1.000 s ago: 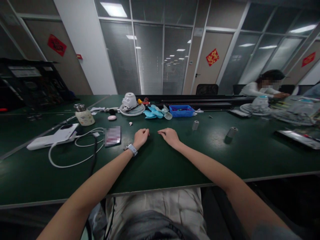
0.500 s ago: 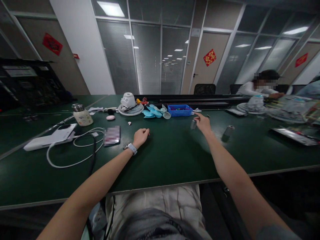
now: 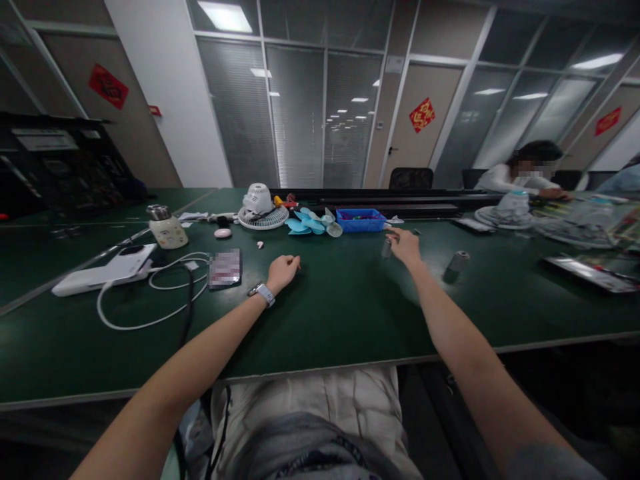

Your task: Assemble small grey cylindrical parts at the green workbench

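My right hand (image 3: 405, 247) is at a small grey metal cylinder (image 3: 386, 249), with thumb and fingers closed about its near side. The cylinder stands upright on the green table (image 3: 330, 320), partly hidden by the fingers. Farther right stands a second metal cylinder (image 3: 459, 261), apart from the hand. My left hand (image 3: 283, 271) rests on the table with its fingers curled together and nothing visible in them. A watch (image 3: 263, 293) is on that wrist. Nearest to the left hand lie a small pale piece (image 3: 260, 245) and a flat card-like item (image 3: 225, 269), blurred out.
At the back are a white fan part (image 3: 259, 205), blue fan blades (image 3: 307, 221) and a blue basket (image 3: 361, 221). A patterned flask (image 3: 169, 232), a white power bank (image 3: 83, 280) and a cable (image 3: 123, 327) lie left. A co-worker (image 3: 520, 170) sits at the far right.
My right hand moved from the middle of the table to the right, and its fingers came onto the nearer metal cylinder. My left hand has stayed in place.
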